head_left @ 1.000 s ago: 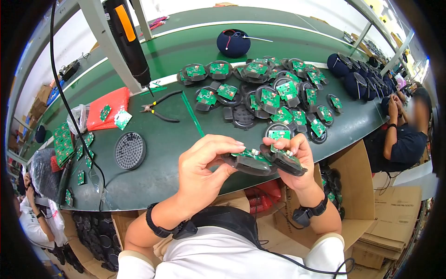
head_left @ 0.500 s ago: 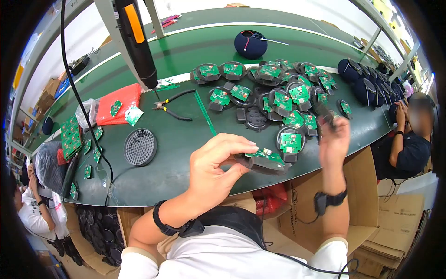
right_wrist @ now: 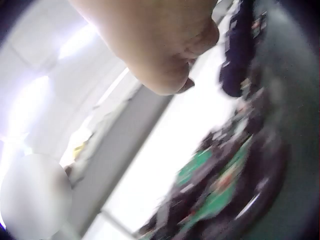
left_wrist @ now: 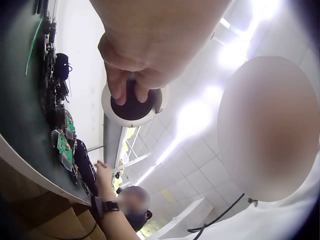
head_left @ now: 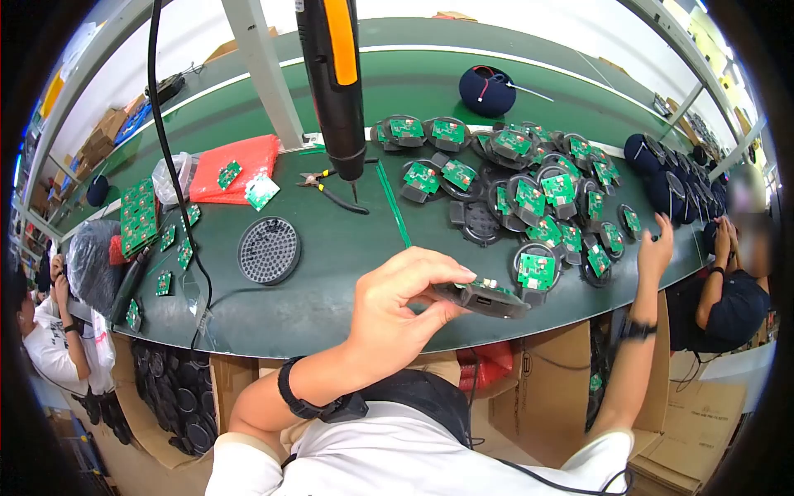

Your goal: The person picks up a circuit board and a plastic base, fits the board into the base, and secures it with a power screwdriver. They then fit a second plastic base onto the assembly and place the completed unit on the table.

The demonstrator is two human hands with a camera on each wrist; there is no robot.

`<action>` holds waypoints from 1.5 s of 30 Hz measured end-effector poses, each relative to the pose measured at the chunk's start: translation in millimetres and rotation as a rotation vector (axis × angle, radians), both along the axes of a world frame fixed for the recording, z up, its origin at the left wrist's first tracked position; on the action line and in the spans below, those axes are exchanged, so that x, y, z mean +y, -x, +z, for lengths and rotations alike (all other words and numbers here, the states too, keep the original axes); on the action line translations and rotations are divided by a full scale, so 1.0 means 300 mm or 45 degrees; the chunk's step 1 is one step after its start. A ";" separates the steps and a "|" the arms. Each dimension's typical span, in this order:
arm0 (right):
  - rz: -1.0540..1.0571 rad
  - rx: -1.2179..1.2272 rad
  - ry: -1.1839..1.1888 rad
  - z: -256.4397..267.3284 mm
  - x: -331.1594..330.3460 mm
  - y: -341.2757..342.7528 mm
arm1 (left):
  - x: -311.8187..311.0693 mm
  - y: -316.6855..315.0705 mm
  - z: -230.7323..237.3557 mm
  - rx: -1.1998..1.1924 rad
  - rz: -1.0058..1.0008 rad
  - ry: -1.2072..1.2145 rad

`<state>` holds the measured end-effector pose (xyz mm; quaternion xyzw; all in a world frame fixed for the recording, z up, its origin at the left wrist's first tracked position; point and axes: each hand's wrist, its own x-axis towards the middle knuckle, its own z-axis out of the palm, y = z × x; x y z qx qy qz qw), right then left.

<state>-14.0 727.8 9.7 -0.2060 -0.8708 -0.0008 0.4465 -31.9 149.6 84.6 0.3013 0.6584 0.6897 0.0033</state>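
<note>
My left hand (head_left: 401, 306) pinches a round black plastic base (head_left: 488, 299) by its edge, thumb below and fingers above. The base is tilted, with a green circuit board showing on its upper side. From beneath, the left wrist view shows the base's dark centre (left_wrist: 134, 107) inside a pale rim. My right hand (head_left: 655, 250) is stretched out at the right of the heap, fingers apart and holding nothing. Beside it lies a black base with a green board (head_left: 632, 221). Similar bases with boards (head_left: 529, 198) are heaped in the middle of the bench.
An electric screwdriver (head_left: 339, 91) hangs over the bench, above pliers (head_left: 343, 198). A perforated round black part (head_left: 270, 250) and loose green boards (head_left: 164, 283) lie at left. Dark blue round fabric covers (head_left: 666, 194) line the right side, near another person. Open cartons (head_left: 542, 397) stand below the edge.
My right hand carried a second base away to the heap, released it, and moved farther right. The left hand keeps its base. The head view has swung left.
</note>
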 end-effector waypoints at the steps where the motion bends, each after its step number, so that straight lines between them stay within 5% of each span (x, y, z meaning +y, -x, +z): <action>1: 0.474 0.069 0.703 0.115 -0.278 -0.005 | 0.004 0.004 -0.003 -0.002 0.008 0.004; 3: 1.010 -0.128 1.224 0.287 -0.791 -0.111 | 0.014 0.002 -0.013 0.001 -0.015 -0.024; 5: 1.401 -0.251 1.008 0.307 -1.063 -0.176 | 0.021 -0.006 -0.015 -0.001 -0.022 0.015; 8: 1.433 -0.147 0.803 0.247 -1.185 -0.172 | 0.019 -0.018 -0.019 0.033 0.011 0.067; 13: 1.408 -0.012 0.565 0.270 -1.255 -0.149 | -0.010 -0.024 -0.018 0.117 0.098 0.092; 21: 1.482 0.121 0.940 0.239 -1.293 -0.171 | -0.011 -0.031 -0.024 0.228 0.132 0.053; 45: 1.541 0.117 0.873 0.257 -1.284 -0.168 | -0.014 -0.019 -0.037 0.241 0.060 0.030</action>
